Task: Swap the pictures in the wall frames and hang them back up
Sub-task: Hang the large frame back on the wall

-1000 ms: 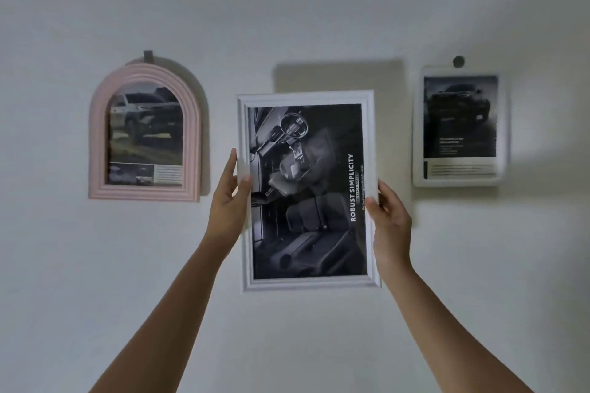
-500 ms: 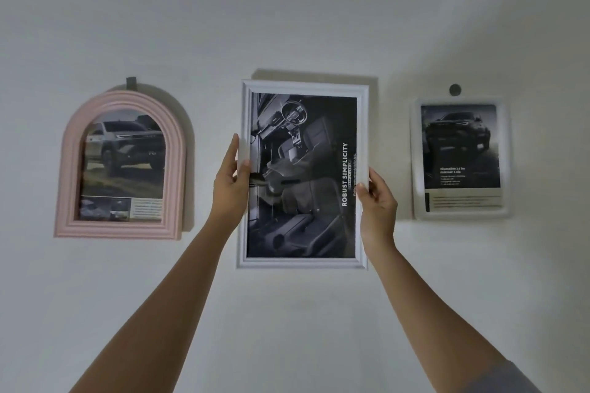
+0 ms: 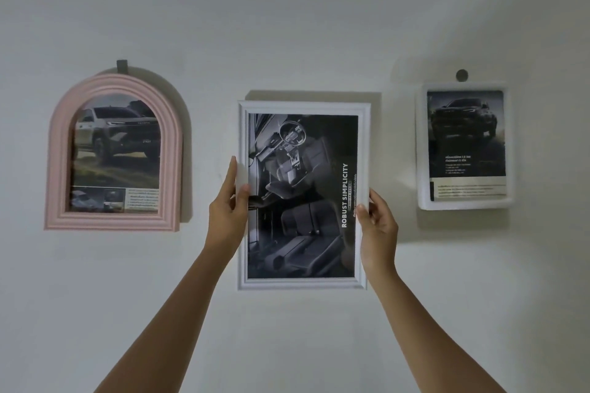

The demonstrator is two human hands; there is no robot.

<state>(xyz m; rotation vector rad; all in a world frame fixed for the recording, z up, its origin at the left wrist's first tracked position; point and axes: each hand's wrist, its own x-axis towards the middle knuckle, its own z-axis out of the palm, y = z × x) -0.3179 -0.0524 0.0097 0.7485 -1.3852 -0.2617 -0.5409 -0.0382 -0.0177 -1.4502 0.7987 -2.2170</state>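
Wall (image 3: pixel 287 25) | white frame (image 3: pixel 303 201) upright, long axis vertical | left hand (image 3: pixel 228 210), right hand (image 3: pixel 378 223) grip its sides

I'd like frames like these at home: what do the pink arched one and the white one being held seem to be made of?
The pink arched frame looks like painted wood or moulded plastic: matt, with stepped ridges. The white frame looks like plastic or painted wood: smooth, evenly white grooved moulding. The look alone cannot settle which.
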